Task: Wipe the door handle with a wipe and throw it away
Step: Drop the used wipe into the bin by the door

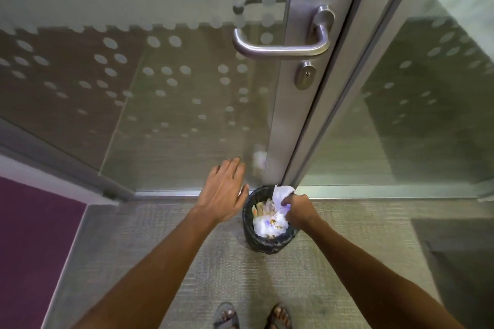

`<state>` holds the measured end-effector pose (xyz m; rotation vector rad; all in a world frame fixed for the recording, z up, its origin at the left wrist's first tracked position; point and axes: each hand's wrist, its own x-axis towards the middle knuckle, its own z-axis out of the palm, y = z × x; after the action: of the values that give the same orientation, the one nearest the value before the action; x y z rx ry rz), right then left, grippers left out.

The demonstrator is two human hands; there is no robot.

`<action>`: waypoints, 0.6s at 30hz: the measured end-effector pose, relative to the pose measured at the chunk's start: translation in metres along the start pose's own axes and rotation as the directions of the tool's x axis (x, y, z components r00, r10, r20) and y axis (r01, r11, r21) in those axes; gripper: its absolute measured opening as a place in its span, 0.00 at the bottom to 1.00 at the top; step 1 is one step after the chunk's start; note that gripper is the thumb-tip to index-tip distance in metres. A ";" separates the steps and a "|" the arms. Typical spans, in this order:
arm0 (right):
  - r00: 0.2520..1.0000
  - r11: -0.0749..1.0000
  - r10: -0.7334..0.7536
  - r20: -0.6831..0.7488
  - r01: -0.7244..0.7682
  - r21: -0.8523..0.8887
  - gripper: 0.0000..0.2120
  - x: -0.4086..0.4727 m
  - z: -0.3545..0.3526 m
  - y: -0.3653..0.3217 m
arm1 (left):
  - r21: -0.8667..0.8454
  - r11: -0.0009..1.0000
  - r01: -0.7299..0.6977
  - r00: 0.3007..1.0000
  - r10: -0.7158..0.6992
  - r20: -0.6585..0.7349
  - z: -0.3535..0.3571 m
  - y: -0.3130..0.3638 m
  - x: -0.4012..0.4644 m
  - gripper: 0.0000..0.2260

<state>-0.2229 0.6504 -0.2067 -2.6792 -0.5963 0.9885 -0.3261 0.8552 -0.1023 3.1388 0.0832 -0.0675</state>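
Disposal step. Right hand point(299, 208) fingers pinch crumpled wipe point(282, 193) over bin point(263, 242), lower centre. Left hand point(223, 191) spread, empty. Next: release wipe into bin.

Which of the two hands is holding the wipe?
The right hand, closed on the white wipe above the bin; the left hand is open and empty.
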 end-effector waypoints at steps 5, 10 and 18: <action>0.989 0.999 -0.018 0.148 0.025 -0.048 0.24 0.032 0.033 0.017 | -0.024 0.999 0.025 0.999 -0.024 0.028 0.039 0.001 0.005 0.25; 0.984 0.993 0.077 0.164 -0.060 -0.106 0.16 0.032 0.035 0.046 | -0.022 0.999 0.047 0.997 -0.046 0.057 0.048 -0.001 0.001 0.25; 0.993 0.995 0.062 0.100 -0.054 -0.078 0.17 -0.002 -0.019 0.043 | -0.039 0.998 0.048 0.999 -0.048 0.006 0.003 0.003 0.005 0.26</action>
<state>-0.1987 0.6096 -0.2058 -2.7392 -0.5896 1.1473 -0.3216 0.8526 -0.1050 3.0970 0.1581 -0.0734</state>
